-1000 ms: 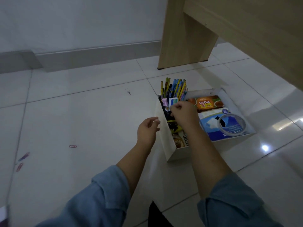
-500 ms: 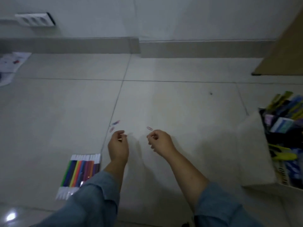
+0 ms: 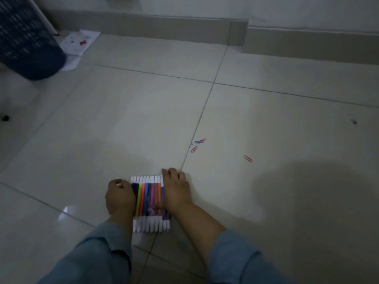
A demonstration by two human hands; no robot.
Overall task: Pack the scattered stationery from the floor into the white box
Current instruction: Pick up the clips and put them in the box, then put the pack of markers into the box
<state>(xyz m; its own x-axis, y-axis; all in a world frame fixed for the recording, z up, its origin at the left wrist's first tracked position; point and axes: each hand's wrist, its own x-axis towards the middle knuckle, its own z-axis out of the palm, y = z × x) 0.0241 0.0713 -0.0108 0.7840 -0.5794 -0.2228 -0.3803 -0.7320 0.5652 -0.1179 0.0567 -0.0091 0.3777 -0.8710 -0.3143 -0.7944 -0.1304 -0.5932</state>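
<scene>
A: Nearest, what do the hands have?
B: The left hand (image 3: 120, 196) and the right hand (image 3: 176, 192) flank a marker set (image 3: 149, 203) lying flat on the tiled floor (image 3: 102, 124). The left curls against its left edge, the right presses along its right edge with the thumb on the pens. Both touch it; whether either truly grips is unclear.

A: Any brand or writing?
B: None readable on the set; only white caps and coloured barrels.

A: Beyond it?
B: Bare tile on both sides. Past the right hand, by a grout line, lie a red paperclip (image 3: 194, 149) and a blue and pink pair (image 3: 200, 141); another red paperclip (image 3: 248, 158) sits well apart rightward.

A: Farthest?
B: Papers (image 3: 80, 43) with red marks, illegible, beside a dark basket (image 3: 26, 42) at the skirting.
</scene>
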